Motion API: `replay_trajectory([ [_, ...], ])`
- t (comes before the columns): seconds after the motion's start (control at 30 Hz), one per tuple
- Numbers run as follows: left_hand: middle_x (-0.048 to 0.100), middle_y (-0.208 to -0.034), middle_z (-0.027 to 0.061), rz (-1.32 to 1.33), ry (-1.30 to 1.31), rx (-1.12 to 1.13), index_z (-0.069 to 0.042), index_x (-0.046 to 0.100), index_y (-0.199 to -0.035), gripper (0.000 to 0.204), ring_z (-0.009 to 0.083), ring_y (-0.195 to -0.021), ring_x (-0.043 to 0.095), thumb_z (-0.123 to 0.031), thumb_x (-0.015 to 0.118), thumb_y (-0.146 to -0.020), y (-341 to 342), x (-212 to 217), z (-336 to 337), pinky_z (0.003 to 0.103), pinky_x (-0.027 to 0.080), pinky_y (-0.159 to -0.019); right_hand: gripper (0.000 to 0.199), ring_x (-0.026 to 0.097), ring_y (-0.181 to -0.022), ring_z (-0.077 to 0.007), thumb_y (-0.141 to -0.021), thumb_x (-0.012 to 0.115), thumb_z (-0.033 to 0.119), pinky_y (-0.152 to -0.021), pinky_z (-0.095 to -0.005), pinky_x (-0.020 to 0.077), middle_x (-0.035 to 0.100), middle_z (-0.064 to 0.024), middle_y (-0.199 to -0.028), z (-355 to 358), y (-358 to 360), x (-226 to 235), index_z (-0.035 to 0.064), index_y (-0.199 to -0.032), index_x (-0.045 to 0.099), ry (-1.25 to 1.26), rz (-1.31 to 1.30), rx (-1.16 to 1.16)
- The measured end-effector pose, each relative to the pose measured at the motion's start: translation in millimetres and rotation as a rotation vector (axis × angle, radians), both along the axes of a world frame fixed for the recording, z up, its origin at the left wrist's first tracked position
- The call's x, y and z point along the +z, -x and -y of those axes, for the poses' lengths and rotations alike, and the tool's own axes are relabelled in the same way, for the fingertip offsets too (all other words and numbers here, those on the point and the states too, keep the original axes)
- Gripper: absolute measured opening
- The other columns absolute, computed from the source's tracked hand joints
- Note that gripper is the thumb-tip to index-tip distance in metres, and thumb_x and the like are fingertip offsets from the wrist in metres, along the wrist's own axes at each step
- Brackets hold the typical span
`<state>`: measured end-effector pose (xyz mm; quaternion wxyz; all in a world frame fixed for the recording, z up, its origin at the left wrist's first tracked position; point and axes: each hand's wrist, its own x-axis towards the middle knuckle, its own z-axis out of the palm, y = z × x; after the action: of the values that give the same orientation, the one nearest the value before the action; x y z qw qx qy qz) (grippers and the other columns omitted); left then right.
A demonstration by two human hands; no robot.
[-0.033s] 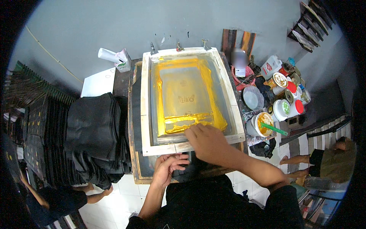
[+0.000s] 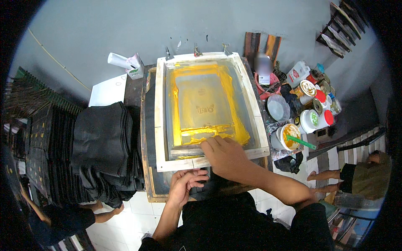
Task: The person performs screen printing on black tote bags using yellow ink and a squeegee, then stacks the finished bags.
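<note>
A: Where's the screen-printing frame?

B: On the print table before you, long axis running from you toward the wall, yellow ink pooled at its near end.

A: Your hands?

B: Your right hand lies flat, fingers together, on the frame's near rail. Your left hand, fingers curled, grips dark fabric just below.

A: Containers?

B: Right: open ink tub with green stick, red-lidded white jars, white jug. Left: stacked black garments.

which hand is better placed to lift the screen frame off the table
Right, probably. The right hand already rests on the near edge of the wooden screen frame, by the yellow ink. The left hand sits lower, on the dark cloth below the frame.
</note>
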<state>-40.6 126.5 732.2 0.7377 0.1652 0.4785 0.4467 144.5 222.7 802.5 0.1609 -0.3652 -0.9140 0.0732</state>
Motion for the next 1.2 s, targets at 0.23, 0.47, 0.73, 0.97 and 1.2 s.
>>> replay_trajectory([
  [0.23,0.070,-0.114,0.0288,-0.003,0.060,0.027,0.015,0.060,-0.117,0.033,0.0333,-0.099,0.074,-0.005,0.057,-0.091,0.6,2.7,-1.4,0.037,0.062,-0.084,0.013,0.065,-0.087,-0.0380,-0.088,0.056,0.009,-0.076,-0.0491,0.0520,0.064,-0.0173,-0.091,-132.7,36.4,-36.4,0.0028,-0.100,0.055,-0.086,-0.081,-0.136],
  [0.47,0.061,-0.133,0.0326,0.353,0.163,0.145,0.019,0.052,-0.130,0.046,0.0413,-0.131,0.057,-0.006,0.044,-0.092,2.2,1.2,1.6,0.049,0.045,-0.114,0.038,0.067,-0.106,-0.0404,-0.089,0.067,0.023,-0.091,-0.0517,0.0509,0.072,-0.0216,-0.109,-265.7,21.6,1.2,0.0043,-0.121,0.062,0.243,0.092,-0.291],
  [0.73,0.063,-0.133,0.0287,0.461,0.205,-0.144,0.011,0.058,-0.129,0.044,0.0378,-0.127,0.061,-0.015,0.046,-0.096,11.0,3.5,-2.1,0.046,0.048,-0.110,0.035,0.068,-0.105,-0.0384,-0.087,0.071,0.028,-0.090,-0.0509,0.0518,0.072,-0.0176,-0.111,-320.7,34.0,-29.9,0.0045,-0.113,0.064,-0.012,0.153,-0.105],
  [0.97,0.071,-0.119,0.0160,-0.739,-0.627,0.002,-0.002,0.067,-0.122,0.029,0.0309,-0.116,0.066,-0.011,0.065,-0.095,33.5,33.7,-149.0,0.042,0.048,-0.106,0.033,0.068,-0.101,-0.0366,-0.085,0.073,0.029,-0.086,-0.0502,0.0530,0.072,-0.0152,-0.105,-285.0,23.1,-21.2,0.0051,-0.106,0.062,-0.036,0.198,-0.057],
  [1.2,0.070,-0.110,0.0197,-1.416,-0.979,-0.152,-0.002,0.071,-0.114,0.031,0.0371,-0.116,0.061,-0.015,0.074,-0.086,51.5,40.6,-263.6,0.045,0.038,-0.108,0.031,0.068,-0.102,-0.0347,-0.084,0.073,0.024,-0.086,-0.0498,0.0533,0.070,-0.0147,-0.107,-230.3,12.9,-25.1,0.0049,-0.104,0.060,-0.058,0.166,-0.048],
])
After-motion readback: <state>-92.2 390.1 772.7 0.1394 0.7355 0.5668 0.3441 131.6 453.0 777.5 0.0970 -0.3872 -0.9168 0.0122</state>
